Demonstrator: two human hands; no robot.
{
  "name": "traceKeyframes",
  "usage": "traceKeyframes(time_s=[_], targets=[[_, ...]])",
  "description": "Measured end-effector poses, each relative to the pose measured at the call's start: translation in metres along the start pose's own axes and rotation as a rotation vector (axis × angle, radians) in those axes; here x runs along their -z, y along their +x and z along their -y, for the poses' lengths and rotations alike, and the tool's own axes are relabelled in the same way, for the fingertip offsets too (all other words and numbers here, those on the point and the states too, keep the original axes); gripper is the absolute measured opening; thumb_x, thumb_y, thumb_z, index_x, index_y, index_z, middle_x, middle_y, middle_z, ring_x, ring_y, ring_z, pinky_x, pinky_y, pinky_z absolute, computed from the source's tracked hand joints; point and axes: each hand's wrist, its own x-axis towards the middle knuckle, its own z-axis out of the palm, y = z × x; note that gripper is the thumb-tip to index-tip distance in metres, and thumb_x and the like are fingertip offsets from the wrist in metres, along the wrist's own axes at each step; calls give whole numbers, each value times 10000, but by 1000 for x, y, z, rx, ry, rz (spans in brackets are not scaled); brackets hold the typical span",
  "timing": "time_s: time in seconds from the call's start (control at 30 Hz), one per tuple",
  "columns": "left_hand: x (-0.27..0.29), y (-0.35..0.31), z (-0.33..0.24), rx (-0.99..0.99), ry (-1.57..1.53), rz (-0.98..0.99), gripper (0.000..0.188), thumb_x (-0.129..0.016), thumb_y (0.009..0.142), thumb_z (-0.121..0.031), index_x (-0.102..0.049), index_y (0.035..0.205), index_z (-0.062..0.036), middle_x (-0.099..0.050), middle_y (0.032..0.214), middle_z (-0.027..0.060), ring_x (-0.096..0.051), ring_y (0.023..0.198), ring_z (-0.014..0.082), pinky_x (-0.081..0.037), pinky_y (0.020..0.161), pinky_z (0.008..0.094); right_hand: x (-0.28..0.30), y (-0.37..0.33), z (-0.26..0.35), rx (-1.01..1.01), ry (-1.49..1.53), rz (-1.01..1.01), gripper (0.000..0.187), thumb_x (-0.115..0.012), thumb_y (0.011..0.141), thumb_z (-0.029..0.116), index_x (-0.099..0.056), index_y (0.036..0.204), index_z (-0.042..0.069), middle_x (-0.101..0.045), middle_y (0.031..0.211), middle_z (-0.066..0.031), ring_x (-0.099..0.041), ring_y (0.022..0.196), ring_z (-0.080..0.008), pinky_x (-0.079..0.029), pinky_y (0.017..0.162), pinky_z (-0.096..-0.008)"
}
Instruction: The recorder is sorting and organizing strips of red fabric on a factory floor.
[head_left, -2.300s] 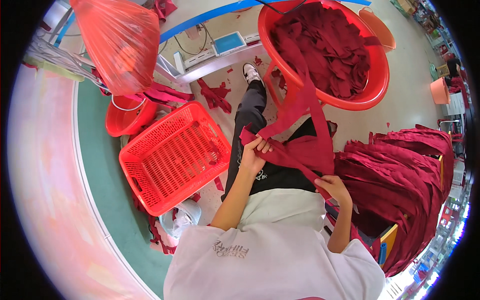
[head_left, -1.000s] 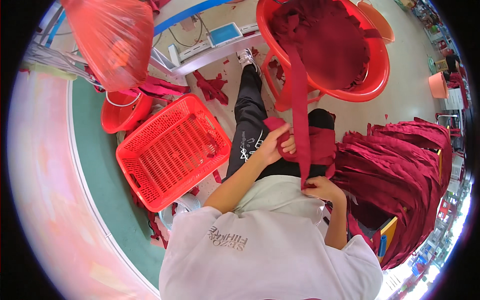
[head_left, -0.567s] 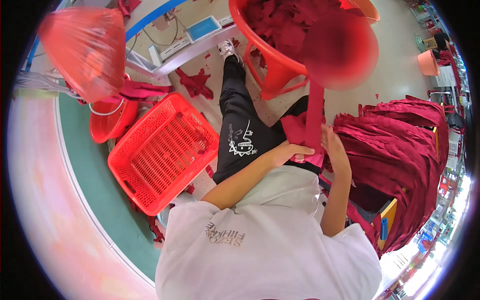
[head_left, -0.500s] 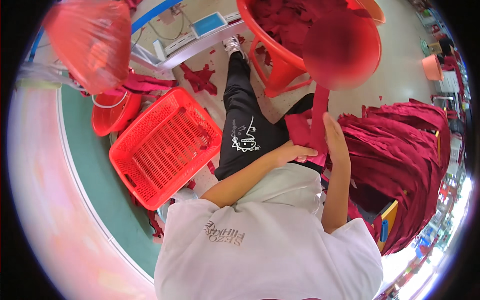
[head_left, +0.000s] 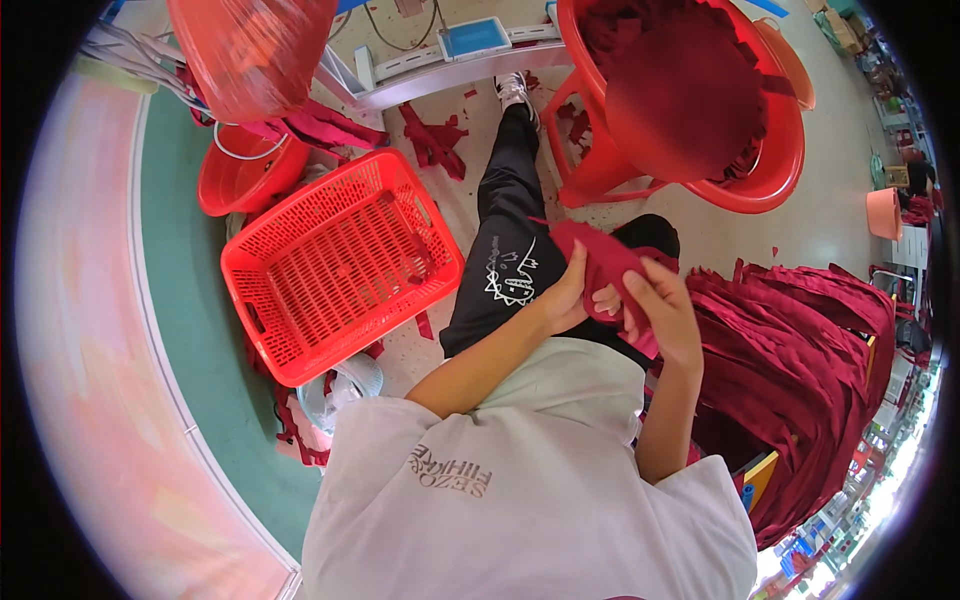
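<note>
I see dark-red folded fabric piece above black trousers. Left hand wrapped round its left side, right hand pinching its right edge; hands close together. I judge it light, limp, hard to damage; layers may slip. I'd grip folded edges, full thickness. Red plastic tub beyond.

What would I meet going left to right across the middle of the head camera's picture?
Pink surface → green strip → red basket → left hand → right hand → cloth pile.
</note>
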Motion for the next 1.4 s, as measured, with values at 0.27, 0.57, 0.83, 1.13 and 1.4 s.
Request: traceKeyframes(time_s=[0.27,0.57,0.83,1.13,1.4], targets=[[-9,2,-9,-1,112,-121,502,-469,970,-518,-573,1153,-62,-567,904,25,-562,880,125,-455,804,287,18,-27,-60,-229,-88,-100,236,-554,978,227,-587,881,14,-558,563,-27,-516,444,-90,-410,418,-225],[-18,7,1,-98,219,-175,208,-583,945,-265,-604,994,-64,-586,936,18,-570,896,121,-453,808,285,27,-6,-49,-190,-206,-18,222,-554,977,223,-616,934,13,-564,574,-17,-526,439,-93,-437,422,-228],[-33,15,-25,-400,-151,-300,487,-374,1011,-457,-533,794,-52,-577,794,97,-592,933,287,-445,877,417,34,-3,-80,-137,-277,-41,270,-631,933,256,-606,856,-1,-574,609,-29,-576,532,-103,-486,499,-255],[-14,-6,-51,-371,-287,-82,415,-374,1020,-392,-416,709,-120,-334,591,-9,-345,595,149,-382,743,342,109,-34,-104,-82,-770,-413,501,-625,913,410,-546,694,-33,-414,540,-82,-384,509,-138,-344,486,-340],[-68,-2,-59,-441,-327,-172,435,-353,1021,-381,-512,758,-73,-642,799,123,-612,957,285,-381,984,397,140,-24,-84,-48,-1053,-780,562,-529,971,428,-529,669,-46,-439,540,-145,-482,528,-128,-373,506,-347]])
